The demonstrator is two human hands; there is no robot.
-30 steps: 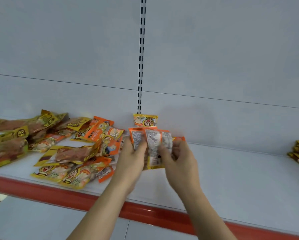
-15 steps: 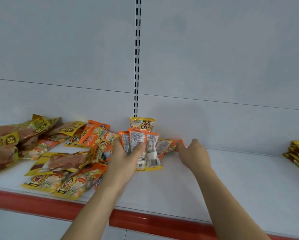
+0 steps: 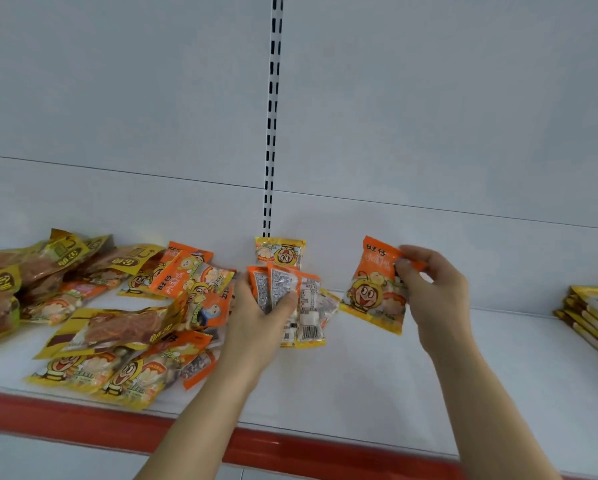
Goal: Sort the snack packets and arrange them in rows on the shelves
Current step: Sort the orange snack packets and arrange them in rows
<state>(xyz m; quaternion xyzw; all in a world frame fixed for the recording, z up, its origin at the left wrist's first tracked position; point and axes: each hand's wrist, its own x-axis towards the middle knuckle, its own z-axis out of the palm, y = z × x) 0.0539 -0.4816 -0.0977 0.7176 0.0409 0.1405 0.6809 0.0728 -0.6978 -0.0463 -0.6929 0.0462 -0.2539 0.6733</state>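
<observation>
My left hand [image 3: 259, 317] grips a fan of several small orange packets [image 3: 301, 306], their printed backs facing me, just above the white shelf [image 3: 360, 375]. My right hand [image 3: 429, 289] pinches one orange and yellow packet [image 3: 373, 289] by its upper right corner, front side toward me, held to the right of the fan. One yellow packet [image 3: 280, 252] stands upright against the back wall behind the fan. A loose pile of orange and yellow packets [image 3: 145, 327] covers the shelf's left part.
A stack of flat yellow packets [image 3: 592, 320] lies at the shelf's right end. The shelf has a red front edge [image 3: 83, 420]. A slotted upright [image 3: 272, 116] runs up the white back wall. A lower shelf shows beneath.
My right hand has drawn one orange packet out of the fan and lifted it to the right, turning its front toward me. The left hand keeps hold of the others.
</observation>
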